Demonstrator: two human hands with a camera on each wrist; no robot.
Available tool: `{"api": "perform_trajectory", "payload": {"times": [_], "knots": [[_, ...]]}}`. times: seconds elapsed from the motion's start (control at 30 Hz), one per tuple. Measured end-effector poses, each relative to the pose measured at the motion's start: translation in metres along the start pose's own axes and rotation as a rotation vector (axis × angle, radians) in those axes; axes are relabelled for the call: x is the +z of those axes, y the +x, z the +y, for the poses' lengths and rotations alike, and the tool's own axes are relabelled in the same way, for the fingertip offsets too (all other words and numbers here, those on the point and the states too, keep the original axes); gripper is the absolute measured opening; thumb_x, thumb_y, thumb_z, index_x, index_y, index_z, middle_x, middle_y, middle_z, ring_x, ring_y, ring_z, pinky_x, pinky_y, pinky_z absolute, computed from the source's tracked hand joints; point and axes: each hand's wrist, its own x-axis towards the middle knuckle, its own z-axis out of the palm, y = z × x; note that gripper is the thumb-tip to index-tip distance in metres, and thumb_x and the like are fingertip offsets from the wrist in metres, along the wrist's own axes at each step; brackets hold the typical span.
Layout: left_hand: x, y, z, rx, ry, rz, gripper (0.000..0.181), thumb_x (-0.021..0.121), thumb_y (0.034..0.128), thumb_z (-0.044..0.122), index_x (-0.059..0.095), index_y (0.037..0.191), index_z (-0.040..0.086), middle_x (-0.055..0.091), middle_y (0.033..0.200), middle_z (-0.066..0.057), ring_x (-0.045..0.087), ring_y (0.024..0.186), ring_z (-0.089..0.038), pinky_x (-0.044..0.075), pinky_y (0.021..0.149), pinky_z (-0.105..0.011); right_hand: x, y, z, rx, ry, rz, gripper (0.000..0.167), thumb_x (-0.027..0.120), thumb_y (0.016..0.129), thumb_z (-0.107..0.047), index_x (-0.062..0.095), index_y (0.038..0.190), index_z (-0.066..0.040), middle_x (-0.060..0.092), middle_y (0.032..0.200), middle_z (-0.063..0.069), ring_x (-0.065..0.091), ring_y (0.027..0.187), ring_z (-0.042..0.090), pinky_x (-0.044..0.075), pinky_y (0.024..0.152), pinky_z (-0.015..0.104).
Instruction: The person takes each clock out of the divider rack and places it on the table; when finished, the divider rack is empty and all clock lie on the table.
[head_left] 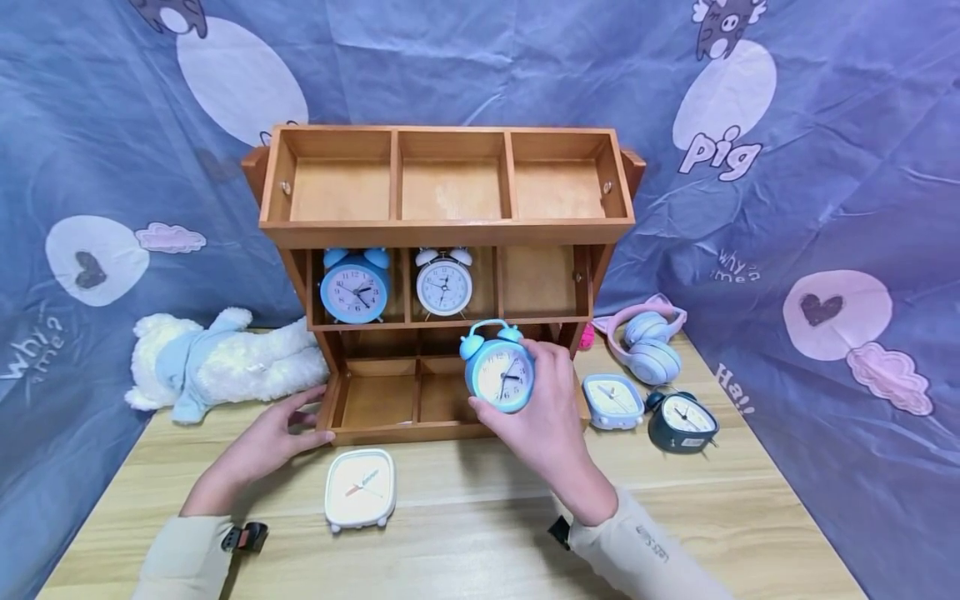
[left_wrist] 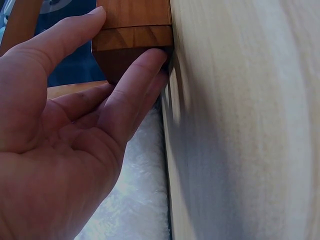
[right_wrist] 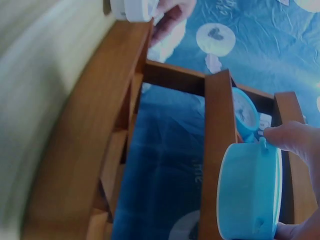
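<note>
Cream sleeves were closest, with a white square clock between the forearms. Thumb and fingers of the right hand held a light-blue alarm clock, blocking the wooden shelf's lower right part; the left hand gripped its lower left corner. Two clocks occupied the middle tier. Rightward stood a dark clock and headphones; leftward lay a plush toy. Behind the pale table hung blue printed cloth.

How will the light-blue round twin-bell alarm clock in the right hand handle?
The clock is likely stiff: its case shows no dent where the right hand grips it. Probably light enough, since that hand alone holds it up. Its smooth, curved side may slip or roll if pushed.
</note>
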Motion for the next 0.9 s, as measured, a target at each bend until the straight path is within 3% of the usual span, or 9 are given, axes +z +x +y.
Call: {"api": "perform_trajectory", "payload": {"times": [0.17, 0.4, 0.9], "knots": [[-0.001, 0.0, 0.002, -0.001, -0.003, -0.003, 0.085, 0.085, 0.1021, 0.027, 0.043, 0.167, -0.007, 0.053, 0.166, -0.033, 0.071, 0.132, -0.046, 0.062, 0.1, -0.045, 0.005, -0.01, 0.0, 0.034, 0.004, -0.056, 0.1, 0.105, 0.072, -0.038, 0.056, 0.152, -0.003, 0.056, 0.144, 0.017, 0.056, 0.131, 0.032, 0.055, 0.108, 0.054], [-0.001, 0.0, 0.003, 0.005, 0.007, 0.0, 0.085, 0.085, 0.1019, 0.027, 0.043, 0.167, -0.007, 0.054, 0.165, -0.033, 0.072, 0.131, -0.046, 0.062, 0.1, -0.045, 0.008, -0.021, 0.001, 0.078, 0.007, -0.084, 0.098, 0.104, 0.073, -0.04, 0.057, 0.153, -0.007, 0.057, 0.143, 0.012, 0.059, 0.127, 0.028, 0.057, 0.101, 0.051], [-0.001, -0.001, 0.004, -0.009, 0.002, -0.004, 0.085, 0.085, 0.1019, 0.027, 0.043, 0.168, -0.006, 0.054, 0.165, -0.032, 0.071, 0.132, -0.045, 0.062, 0.1, -0.045, 0.02, -0.046, 0.001, 0.038, -0.038, -0.158, 0.098, 0.105, 0.071, -0.037, 0.06, 0.153, -0.008, 0.058, 0.137, 0.01, 0.06, 0.124, 0.025, 0.06, 0.104, 0.051]]}}
